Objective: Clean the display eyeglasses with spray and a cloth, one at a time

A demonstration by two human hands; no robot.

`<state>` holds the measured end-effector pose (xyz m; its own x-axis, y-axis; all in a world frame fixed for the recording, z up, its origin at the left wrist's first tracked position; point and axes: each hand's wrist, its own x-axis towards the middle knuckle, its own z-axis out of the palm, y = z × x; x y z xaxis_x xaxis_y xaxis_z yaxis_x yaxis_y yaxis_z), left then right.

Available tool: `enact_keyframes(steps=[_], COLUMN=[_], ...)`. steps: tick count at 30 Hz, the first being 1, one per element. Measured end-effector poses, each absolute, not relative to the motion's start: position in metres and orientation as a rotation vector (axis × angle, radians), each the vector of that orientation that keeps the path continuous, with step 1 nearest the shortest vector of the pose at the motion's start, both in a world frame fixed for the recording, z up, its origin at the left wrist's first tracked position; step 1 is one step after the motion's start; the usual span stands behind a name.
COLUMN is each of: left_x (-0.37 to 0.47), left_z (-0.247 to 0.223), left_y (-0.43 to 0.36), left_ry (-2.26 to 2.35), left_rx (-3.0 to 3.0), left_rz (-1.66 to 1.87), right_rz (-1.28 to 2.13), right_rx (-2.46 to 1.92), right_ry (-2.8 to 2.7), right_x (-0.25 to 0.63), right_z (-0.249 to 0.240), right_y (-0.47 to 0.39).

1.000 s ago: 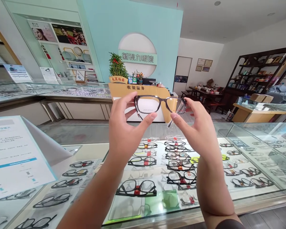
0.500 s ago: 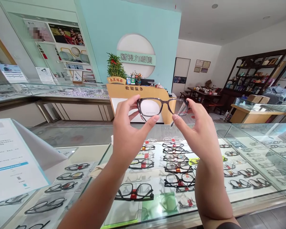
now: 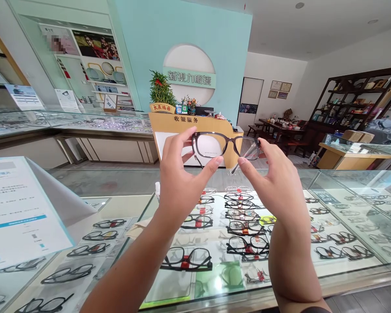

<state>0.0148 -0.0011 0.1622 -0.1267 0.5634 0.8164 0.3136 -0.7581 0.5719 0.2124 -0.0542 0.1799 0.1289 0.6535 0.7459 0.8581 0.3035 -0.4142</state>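
Note:
A pair of dark-rimmed glasses (image 3: pixel 230 139) is held up above the glass counter, lenses facing me. My left hand (image 3: pixel 185 174) pinches its left end between thumb and fingers. At the right end, my right hand (image 3: pixel 273 178) grips the frame corner, with the thumb under the right lens. One temple arm hangs down between the two thumbs. Below the hands, rows of glasses (image 3: pixel 247 245) with red tags lie in the display case.
A white printed sign (image 3: pixel 13 213) stands on the counter at the left. The glass counter (image 3: pixel 94 181) spans the view. Farther back are a cashier desk (image 3: pixel 156 124) with a plant (image 3: pixel 161 89), and a dark shelf (image 3: pixel 348 102) at the right.
The view has shifted slightly, so hands, glasses and background sit a little farther right. Both hands keep their hold on the glasses, which tilt slightly more.

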Motion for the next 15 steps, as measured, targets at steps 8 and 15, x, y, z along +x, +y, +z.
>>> enact_keyframes(steps=[8,15], left_x=[0.0138,0.0177], left_z=[0.1604,0.1600], left_y=[0.0002,-0.0016], left_ry=[0.990,1.001], left_rx=[1.936,1.928], left_rz=[1.997,2.022], right_rz=[-0.268,-0.264], right_rx=[-1.452,-1.445], right_ry=[-1.577,-1.582], right_x=[0.2093,0.2100], right_z=[0.1807,0.1820], right_y=[-0.0551,-0.0564])
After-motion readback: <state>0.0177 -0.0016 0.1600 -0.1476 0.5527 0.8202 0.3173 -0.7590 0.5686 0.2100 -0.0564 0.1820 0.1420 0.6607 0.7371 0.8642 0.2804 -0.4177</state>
